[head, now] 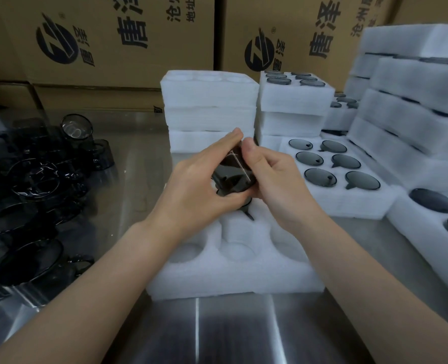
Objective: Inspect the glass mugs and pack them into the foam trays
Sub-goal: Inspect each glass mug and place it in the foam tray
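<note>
Centre of frame: one dark glass mug (232, 174) is held tilted above the far end of the near foam tray (233, 281), whose front pockets stand empty. The left hand (199, 185) grips the mug from the left, fingers curled round its body; the right hand (275, 179) grips it from the right, thumb pressed on top. Loose mugs (34, 179) lie clustered at the left of the frame on the steel table (244, 332). A filled tray (333, 203) sits right of centre. Stacked trays (209, 101) stand behind, with cardboard boxes (112, 35) along the top.
</note>
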### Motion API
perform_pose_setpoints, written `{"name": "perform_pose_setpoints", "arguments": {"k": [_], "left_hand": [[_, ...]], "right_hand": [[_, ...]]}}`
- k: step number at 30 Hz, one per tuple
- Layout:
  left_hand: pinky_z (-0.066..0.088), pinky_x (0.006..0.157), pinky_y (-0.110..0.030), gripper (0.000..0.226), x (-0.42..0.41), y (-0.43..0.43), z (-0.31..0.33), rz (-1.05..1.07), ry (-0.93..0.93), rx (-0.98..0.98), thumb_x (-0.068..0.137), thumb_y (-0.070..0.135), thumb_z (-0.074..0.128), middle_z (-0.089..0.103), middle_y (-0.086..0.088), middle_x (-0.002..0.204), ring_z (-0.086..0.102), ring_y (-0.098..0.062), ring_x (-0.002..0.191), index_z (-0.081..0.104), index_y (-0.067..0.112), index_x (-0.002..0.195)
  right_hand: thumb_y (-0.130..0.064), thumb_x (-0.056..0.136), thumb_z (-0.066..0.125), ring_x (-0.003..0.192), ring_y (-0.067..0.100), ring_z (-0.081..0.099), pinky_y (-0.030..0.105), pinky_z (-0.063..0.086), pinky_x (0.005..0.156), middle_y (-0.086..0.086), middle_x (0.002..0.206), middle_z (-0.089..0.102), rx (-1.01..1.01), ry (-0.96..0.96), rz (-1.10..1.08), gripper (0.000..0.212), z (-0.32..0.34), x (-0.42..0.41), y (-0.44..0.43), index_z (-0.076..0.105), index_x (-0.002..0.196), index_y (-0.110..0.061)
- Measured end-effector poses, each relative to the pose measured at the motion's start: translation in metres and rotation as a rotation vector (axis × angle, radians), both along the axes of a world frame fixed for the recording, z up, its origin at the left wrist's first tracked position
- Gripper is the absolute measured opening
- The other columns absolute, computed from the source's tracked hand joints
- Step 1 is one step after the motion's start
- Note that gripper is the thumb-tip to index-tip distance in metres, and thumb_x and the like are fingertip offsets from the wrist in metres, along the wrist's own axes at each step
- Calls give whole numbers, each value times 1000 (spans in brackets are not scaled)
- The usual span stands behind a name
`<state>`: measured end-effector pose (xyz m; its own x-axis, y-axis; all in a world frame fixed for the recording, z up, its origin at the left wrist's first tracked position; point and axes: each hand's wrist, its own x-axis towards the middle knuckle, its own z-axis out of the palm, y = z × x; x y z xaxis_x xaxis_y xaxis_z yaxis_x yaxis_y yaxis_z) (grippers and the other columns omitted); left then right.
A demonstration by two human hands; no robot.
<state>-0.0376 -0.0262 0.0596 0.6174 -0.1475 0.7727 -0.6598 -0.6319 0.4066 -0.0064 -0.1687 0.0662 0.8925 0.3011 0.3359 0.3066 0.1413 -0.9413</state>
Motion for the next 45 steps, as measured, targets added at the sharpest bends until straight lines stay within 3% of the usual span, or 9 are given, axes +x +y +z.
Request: {"name": "perform_pose_setpoints", "arguments": {"k": [2, 7, 11, 15, 19, 24, 31, 40, 45], "left_hand": [[47, 101, -27, 76, 0, -1, 0, -13, -41, 29, 70, 14, 87, 59, -6, 133, 56, -12, 122, 51, 2, 137], [36, 113, -40, 72, 2, -2, -1, -114, -119, 112, 75, 9, 84, 50, -11, 142, 44, -21, 136, 48, -3, 136], [29, 117, -39, 79, 4, 0, 0, -166, -71, 118, 75, 9, 83, 41, -6, 150, 28, -24, 146, 40, 10, 141], [21, 119, -53, 90, 3, 1, 3, -115, 12, 114, 73, 18, 82, 34, 3, 154, 20, -19, 148, 30, 25, 146], [21, 120, -46, 101, 3, 0, 3, -82, 98, 120, 70, 35, 79, 34, 5, 155, 25, -11, 145, 19, 25, 151], [37, 104, -13, 92, 5, 1, -3, 4, 100, 20, 73, 32, 84, 51, 4, 144, 47, -5, 129, 34, 17, 149], [41, 105, -20, 83, 6, 2, -5, -17, -26, 43, 72, 14, 86, 55, -9, 140, 51, -11, 126, 43, 6, 142], [42, 107, -35, 88, 4, 2, -3, -120, 103, 45, 73, 8, 82, 49, 2, 145, 44, -11, 136, 36, 17, 147], [31, 107, -11, 90, 6, 5, -1, -108, 120, -16, 76, 19, 78, 38, 17, 145, 36, 3, 136, 28, 26, 150]], "right_hand": [[-40, 97, 50, 84, 28, 73, 39, 60, 70, 12, 89, 75, 40, 61, -17, 40, 1, 2, -2, 74, 94, -8], [-28, 102, 50, 75, 18, 71, 28, 56, 57, 6, 86, 75, 163, 157, 52, 34, 4, 5, -5, 75, 85, -13], [-49, 100, 42, 104, 25, 69, 34, 58, 75, 13, 114, 71, 221, 398, 354, 51, 6, 9, -7, 63, 124, -9], [-53, 91, 50, 101, 26, 69, 34, 58, 73, 13, 115, 70, 237, 368, 458, 52, 7, 10, -8, 65, 122, -14], [-39, 73, 73, 89, 29, 70, 47, 59, 73, 13, 101, 71, 247, 265, 270, 56, 4, 8, -9, 57, 116, -7], [-36, 73, 73, 77, 27, 70, 45, 56, 74, 10, 89, 73, 161, 139, 141, 48, 2, 4, -7, 49, 108, -14], [-41, 80, 69, 70, 22, 70, 42, 59, 66, 6, 81, 74, 132, 105, 84, 39, 3, 7, -8, 50, 102, -15], [-32, 87, 67, 71, 17, 69, 33, 56, 58, -1, 80, 71, 169, 151, 78, 22, 4, 9, -12, 56, 99, -17], [-27, 78, 75, 85, 17, 66, 30, 56, 71, 8, 91, 61, 229, 154, 78, 49, 8, 6, -12, 59, 123, -19]]}}
